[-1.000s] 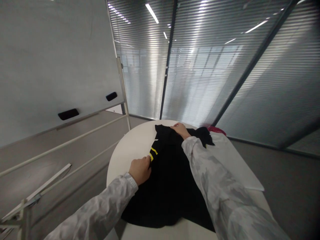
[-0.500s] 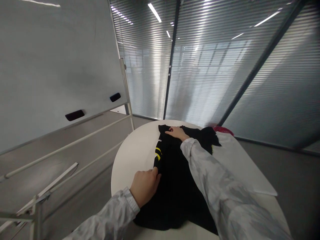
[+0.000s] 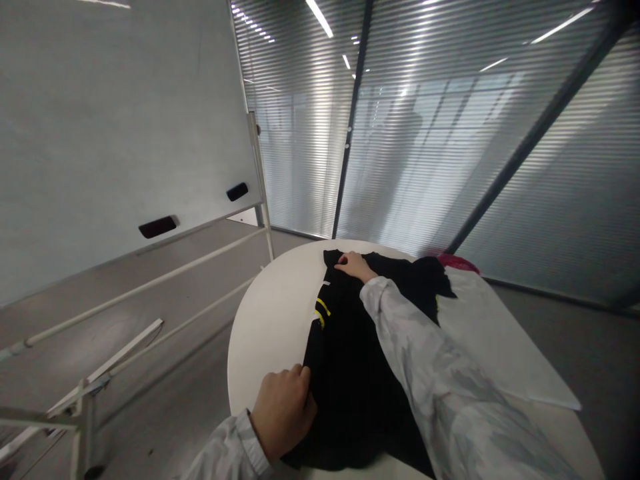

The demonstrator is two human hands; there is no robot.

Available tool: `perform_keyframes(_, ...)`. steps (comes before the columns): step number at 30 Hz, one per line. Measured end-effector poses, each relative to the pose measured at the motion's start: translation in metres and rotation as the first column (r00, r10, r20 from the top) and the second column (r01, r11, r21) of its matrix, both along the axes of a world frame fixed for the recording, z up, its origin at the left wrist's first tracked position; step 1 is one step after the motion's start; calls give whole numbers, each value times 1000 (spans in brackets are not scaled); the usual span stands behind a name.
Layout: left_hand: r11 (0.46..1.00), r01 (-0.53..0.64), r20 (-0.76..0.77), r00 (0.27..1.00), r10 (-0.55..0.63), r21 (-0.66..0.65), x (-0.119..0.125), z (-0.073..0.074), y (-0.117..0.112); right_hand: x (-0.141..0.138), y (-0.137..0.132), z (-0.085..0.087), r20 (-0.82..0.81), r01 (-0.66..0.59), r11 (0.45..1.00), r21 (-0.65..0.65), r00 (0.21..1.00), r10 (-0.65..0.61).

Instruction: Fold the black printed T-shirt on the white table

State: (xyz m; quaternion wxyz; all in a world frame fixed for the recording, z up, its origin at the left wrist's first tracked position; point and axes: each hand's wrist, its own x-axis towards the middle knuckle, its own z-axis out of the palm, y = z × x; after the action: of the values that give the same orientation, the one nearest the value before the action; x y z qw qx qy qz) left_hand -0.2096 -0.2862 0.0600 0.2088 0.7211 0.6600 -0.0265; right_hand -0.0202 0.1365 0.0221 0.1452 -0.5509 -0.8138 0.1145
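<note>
A black shirt (image 3: 357,373) lies spread on the round white table (image 3: 263,320). Yellow and white print shows along its left edge, partly turned over. My left hand (image 3: 285,410) grips that edge low down, fingers closed around the cloth. Near the shirt's far left corner, my right hand (image 3: 356,265) pinches the fabric with bent fingers; the fingertips are partly hidden. My right sleeve covers a strip of the shirt's right side.
A flat white sheet-like item (image 3: 500,333) lies on the table's right side. Behind the shirt's far right corner sits something red (image 3: 459,263). A whiteboard (image 3: 115,147) on a metal frame stands left, with two dark erasers. Glass partitions (image 3: 400,153) rise behind the table.
My left hand has slid down along the shirt's left edge, toward me. My right hand stays at the far corner. The whole view has shifted slightly.
</note>
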Motion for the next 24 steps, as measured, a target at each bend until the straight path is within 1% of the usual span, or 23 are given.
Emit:
perform_keyframes(2, 1000, 21, 16, 1000, -21, -15, -2, -2, -2, -5, 2, -2, -3, 12, 1000, 9, 1000, -12)
perform_keyframes(4, 1000, 31, 28, 999, -31, 1, -3, -2, -3, -10, 5, -5, -6, 11, 1000, 13, 1000, -11)
perform_keyframes(8, 997, 35, 17, 999, -36, 70, -2, 1, -6, -21, 18, -12, -14, -22, 1000, -4, 1000, 22)
perform_keyframes(12, 996, 33, 34, 999, -36, 86, -3, 4, -5, -34, 30, -19, -50, -61, 998, -9, 997, 61)
perform_keyframes(15, 995, 12, 42, 999, -17, 97, -8, 4, -2, -48, 37, -22, -98, -70, 997, 20, 993, 71)
perform_keyframes(21, 988, -73, 20, 997, 71, 137, -24, 11, 7, -87, 53, -23, -219, -28, 996, 81, 975, 45)
perform_keyframes(24, 982, -90, 13, 996, 89, 165, -27, 10, 10, -100, 58, -24, -274, -16, 995, 101, 961, 43)
